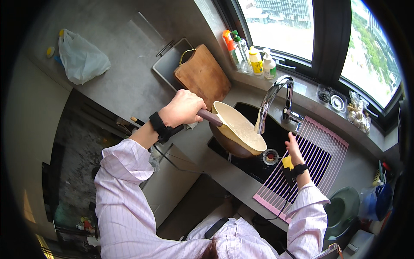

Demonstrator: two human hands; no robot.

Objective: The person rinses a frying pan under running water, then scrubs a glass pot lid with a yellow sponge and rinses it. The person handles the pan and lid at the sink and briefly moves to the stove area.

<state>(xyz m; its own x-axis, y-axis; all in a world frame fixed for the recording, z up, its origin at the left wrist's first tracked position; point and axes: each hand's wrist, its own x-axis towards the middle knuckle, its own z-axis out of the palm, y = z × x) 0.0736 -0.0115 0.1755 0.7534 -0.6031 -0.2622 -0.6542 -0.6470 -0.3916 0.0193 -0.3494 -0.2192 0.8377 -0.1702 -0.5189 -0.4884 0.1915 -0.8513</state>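
Note:
My left hand (182,108) grips the brown handle (209,117) of a deep frying pan (231,121) with a cream inside and a brown outside. The pan is tilted over the black sink (241,165), and what looks like water lies in it. Close above its far side hangs the spout of a chrome faucet (270,100); whether water runs from it I cannot tell. My right hand (295,150) holds nothing, its fingers extended, above the pink roll-up drying rack (323,136) on the sink's right part. Between pan and rack shows the sink drain (270,156), with something small and red in it.
A wooden cutting board (205,76) leans at a grey tray (165,69) behind the pan. Several bottles (255,61) line the window sill, with a bag of garlic (359,113) farther right. A plastic bag (81,58) lies far left, a green basin (343,210) right.

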